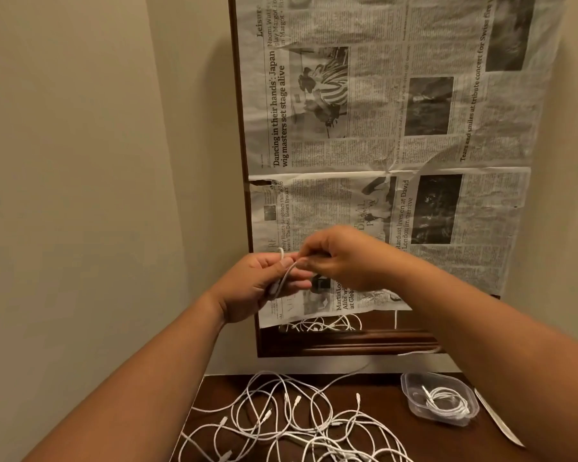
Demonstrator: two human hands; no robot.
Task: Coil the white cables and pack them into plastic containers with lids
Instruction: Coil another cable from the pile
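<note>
Head view: the loop being wound is at risk of slipping or snagging, since the white cable (286, 273) is probably trailing toward the tangled pile (297, 425) lying left of the plastic container (409, 388), which is holding one coil (447, 400). The left hand (264, 285) is gripping this cable in curled fingers. The right hand (344, 258) is pinching it just beside, both well above and left of the container.

Dark wooden table (386, 391) bears tangled white cables (297, 425) and a clear plastic container (409, 400)
</note>
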